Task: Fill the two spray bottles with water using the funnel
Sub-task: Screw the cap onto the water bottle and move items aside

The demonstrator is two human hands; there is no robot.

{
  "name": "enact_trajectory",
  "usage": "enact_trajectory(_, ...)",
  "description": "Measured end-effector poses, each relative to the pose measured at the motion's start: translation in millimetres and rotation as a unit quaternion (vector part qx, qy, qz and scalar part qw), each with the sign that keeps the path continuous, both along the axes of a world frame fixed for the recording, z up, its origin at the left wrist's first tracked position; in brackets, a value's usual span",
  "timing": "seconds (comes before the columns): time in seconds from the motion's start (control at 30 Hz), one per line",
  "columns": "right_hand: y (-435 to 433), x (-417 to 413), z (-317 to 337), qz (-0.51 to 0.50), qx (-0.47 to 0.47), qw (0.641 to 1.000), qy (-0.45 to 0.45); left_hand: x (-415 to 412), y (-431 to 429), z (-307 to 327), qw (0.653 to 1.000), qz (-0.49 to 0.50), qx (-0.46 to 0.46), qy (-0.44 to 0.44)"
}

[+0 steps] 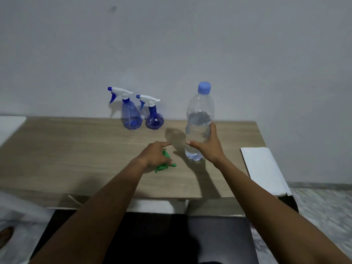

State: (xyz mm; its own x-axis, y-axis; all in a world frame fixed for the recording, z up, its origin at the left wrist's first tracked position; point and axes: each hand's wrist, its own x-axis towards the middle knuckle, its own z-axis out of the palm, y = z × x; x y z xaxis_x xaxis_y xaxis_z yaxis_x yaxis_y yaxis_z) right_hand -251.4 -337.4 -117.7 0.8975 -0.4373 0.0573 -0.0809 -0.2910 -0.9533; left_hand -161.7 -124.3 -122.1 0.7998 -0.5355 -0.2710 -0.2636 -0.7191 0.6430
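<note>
Two blue spray bottles with white trigger heads stand capped at the table's far edge by the wall: a taller cone-shaped one (131, 115) and a rounder, shorter one (154, 119) to its right. A clear water bottle (200, 122) with a blue cap, partly full, stands upright on the table; my right hand (207, 147) grips its lower half. My left hand (156, 155) holds a small green funnel (163, 165) on the table, with most of the funnel hidden under the fingers.
The wooden table (76, 153) is backed by a plain wall. A white board (264, 168) overhangs the table's right end, and another white surface (9, 124) sits at the far left. My lap is below the near edge.
</note>
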Motion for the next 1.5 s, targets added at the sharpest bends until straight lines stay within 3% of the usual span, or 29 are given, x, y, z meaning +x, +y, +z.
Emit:
enact_trajectory(0.23, 3.3, 4.5, -5.3, -0.021, -0.023, 0.999, 0.007, -1.5, 3.3, -8.2, 0.966, -0.153, 0.183, -0.102)
enact_trajectory(0.47, 5.5, -0.4, -7.8, -0.034, -0.025, 0.999, 0.014, -3.0, 5.8, -12.6, 0.927, -0.203, 0.228, -0.218)
enact_trajectory(0.77, 3.7, 4.5, -5.0, -0.072, -0.093, 0.992, 0.041, 6.6, 4.2, -14.9, 0.963, 0.004, 0.114, -0.243)
enact_trajectory(1.0, -7.1, 23.5, -3.5, -0.084, -0.102, 0.991, 0.034, 23.3, -16.9, -23.8, 0.972, 0.164, 0.053, -0.159)
enact_trajectory(1.37, -39.5, 100.7, 16.0, -0.092, -0.127, 0.988, -0.001, 81.2, -78.5, -36.4, 0.961, 0.236, -0.046, -0.136)
enact_trajectory(1.5, -49.6, 119.9, 14.7, -0.086, -0.138, 0.987, -0.004, 91.1, -93.7, -37.6, 0.966, 0.218, -0.016, -0.137)
